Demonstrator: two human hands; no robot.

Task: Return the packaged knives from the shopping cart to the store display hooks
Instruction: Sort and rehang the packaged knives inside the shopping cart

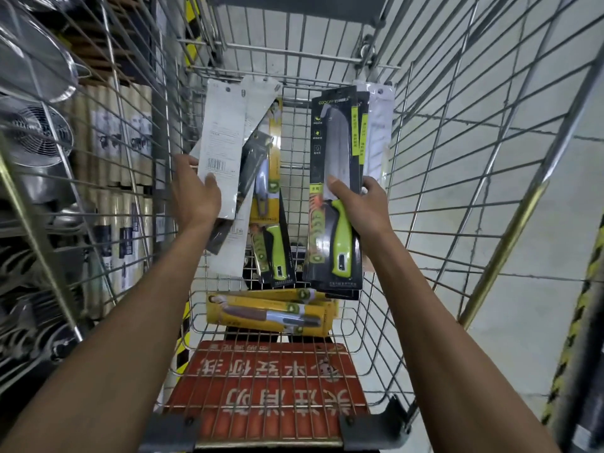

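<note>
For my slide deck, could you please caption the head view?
Over a shopping cart, left hand grips white-backed packs, right hand grips green-handled knife packs.

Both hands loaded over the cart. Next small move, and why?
Probably lift both hands clear of the shopping cart. The left hand grips white-backed packs, the right hand a black cleaver pack; both hang inside the basket, with no display hooks in view.

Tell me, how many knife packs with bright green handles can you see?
2 clearly: one black pack with a green-handled cleaver gripped in the right hand, another black green-handled pack standing in the wire shopping cart behind the left hand. More may be stacked behind.
</note>
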